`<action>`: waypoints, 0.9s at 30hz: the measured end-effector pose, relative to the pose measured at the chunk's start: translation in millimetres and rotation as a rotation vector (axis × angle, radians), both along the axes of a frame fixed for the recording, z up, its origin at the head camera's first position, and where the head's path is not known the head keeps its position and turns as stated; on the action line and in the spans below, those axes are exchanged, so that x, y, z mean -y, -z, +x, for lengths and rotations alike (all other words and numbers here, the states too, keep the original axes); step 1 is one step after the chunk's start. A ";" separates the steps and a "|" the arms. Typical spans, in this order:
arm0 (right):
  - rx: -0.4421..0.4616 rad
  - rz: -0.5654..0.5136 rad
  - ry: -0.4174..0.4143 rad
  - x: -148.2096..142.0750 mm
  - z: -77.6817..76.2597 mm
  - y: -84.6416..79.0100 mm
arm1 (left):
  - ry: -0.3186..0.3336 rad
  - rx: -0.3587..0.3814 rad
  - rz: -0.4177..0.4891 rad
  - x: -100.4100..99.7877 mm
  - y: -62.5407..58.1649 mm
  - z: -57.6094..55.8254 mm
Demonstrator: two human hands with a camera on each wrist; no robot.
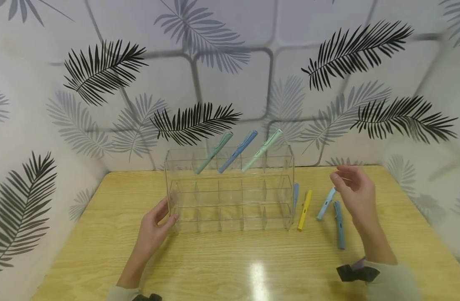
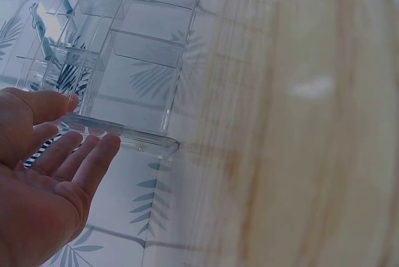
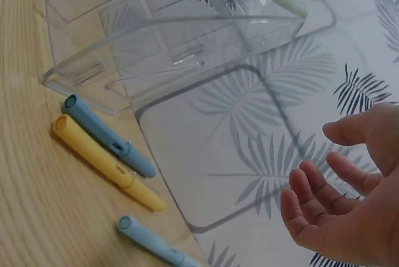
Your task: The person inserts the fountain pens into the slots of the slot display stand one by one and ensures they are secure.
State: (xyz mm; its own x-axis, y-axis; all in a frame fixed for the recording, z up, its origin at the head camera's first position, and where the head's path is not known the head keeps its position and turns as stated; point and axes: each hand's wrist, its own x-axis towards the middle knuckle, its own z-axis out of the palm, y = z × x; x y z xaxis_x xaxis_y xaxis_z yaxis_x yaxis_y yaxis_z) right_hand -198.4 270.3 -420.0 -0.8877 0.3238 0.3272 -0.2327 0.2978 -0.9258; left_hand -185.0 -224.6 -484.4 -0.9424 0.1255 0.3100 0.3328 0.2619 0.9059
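A clear acrylic pen rack (image 1: 230, 212) with several compartments stands on the table. My left hand (image 1: 157, 222) is at its left side, with the fingertips touching the side panel (image 2: 118, 131) and the fingers fairly straight. Leaning in the rack's top row are a dark green pen (image 1: 214, 153), a blue pen (image 1: 237, 152) and a light green pen (image 1: 261, 150). To the right of the rack my right hand (image 1: 356, 190) is raised over the loose pens, fingers loosely bent and holding nothing. Nearest below it is a light blue pen (image 1: 325, 203).
Also on the table (image 1: 215, 267) lie a yellow pen (image 1: 304, 210), a dark blue pen (image 1: 339, 225) and another blue pen (image 3: 107, 135) beside the rack's right end. A leaf-patterned wall covering (image 1: 230, 92) rises behind the table's back edge.
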 end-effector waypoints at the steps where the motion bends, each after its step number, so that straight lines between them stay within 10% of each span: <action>1: 0.023 0.003 0.014 -2.9 0.0 4.3 | -0.001 -0.005 -0.006 -0.3 0.2 -0.3; 27: 0.405 0.178 0.029 -31.9 -20.4 69.5 | 0.008 0.001 -0.002 -0.8 -1.0 0.8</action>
